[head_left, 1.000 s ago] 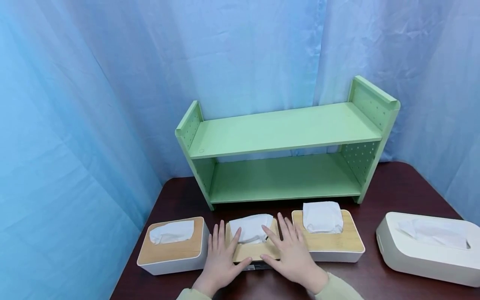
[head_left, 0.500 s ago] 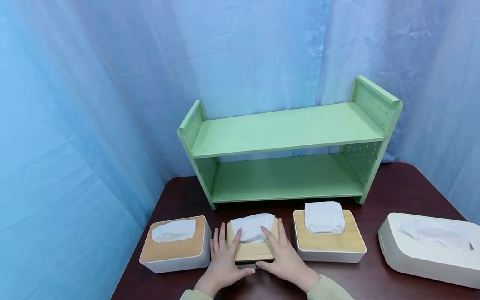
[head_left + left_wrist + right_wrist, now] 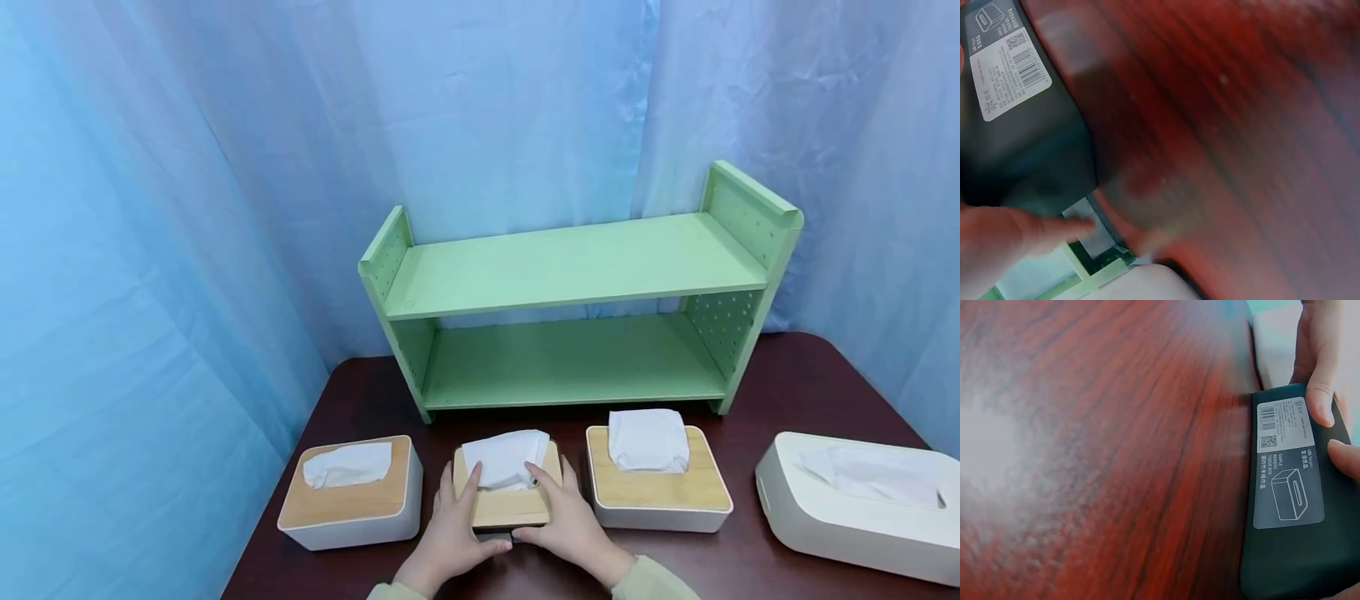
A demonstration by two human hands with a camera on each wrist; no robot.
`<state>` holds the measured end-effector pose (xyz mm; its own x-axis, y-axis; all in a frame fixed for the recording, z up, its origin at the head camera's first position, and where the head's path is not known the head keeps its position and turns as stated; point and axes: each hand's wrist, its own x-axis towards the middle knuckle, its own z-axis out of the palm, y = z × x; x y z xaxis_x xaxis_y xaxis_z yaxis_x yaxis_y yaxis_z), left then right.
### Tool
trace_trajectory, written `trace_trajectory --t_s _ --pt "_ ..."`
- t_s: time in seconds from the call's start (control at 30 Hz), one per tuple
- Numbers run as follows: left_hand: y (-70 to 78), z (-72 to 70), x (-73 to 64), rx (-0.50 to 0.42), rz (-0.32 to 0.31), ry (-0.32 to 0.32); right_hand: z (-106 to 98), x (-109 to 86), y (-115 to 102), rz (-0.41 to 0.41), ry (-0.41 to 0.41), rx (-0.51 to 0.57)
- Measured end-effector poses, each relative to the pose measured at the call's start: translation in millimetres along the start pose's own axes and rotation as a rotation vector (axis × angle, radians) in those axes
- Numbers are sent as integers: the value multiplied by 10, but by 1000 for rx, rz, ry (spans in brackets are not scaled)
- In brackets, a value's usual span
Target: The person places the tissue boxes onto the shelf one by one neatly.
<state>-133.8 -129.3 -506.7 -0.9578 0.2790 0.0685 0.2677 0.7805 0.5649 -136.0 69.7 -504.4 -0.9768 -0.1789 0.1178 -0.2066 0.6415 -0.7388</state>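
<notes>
A black tissue box (image 3: 510, 507) with a pale wooden lid and a white tissue on top is between my two hands. My left hand (image 3: 453, 533) grips its left side and my right hand (image 3: 573, 527) its right side, thumbs along the near face. The right wrist view shows that near face with a printed label (image 3: 1290, 487) and both thumbs close together on it. In the left wrist view the dark box (image 3: 1035, 137) fills the upper left, with blurred fingers (image 3: 1054, 234) past its end. The box's sides are partly hidden behind the hands.
A white tissue box with a wooden lid (image 3: 375, 500) stands left of the hands, and a similar one (image 3: 652, 493) right of them. Further right is an all-white tissue box (image 3: 847, 508). Behind them rises a green two-tier shelf (image 3: 577, 258) before blue curtains (image 3: 510, 108).
Both hands have drawn in from lying spread over the lid to holding the box by its sides. The right hand has moved left, away from the neighbouring white box; the view shifted slightly.
</notes>
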Motion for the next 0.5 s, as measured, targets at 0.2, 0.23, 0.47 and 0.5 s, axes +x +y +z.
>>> trace_trajectory --t_s 0.2,0.23,0.47,0.5 --pt "0 17 21 -16 -8 -4 -10 4 2 -4 22 -6" --pt "0 23 24 -19 -9 1 -9 5 2 3 25 -2" --pt "4 62 25 -79 -77 49 20 3 22 22 30 40" --pt "7 62 26 -80 -85 51 21 7 25 24 30 47"
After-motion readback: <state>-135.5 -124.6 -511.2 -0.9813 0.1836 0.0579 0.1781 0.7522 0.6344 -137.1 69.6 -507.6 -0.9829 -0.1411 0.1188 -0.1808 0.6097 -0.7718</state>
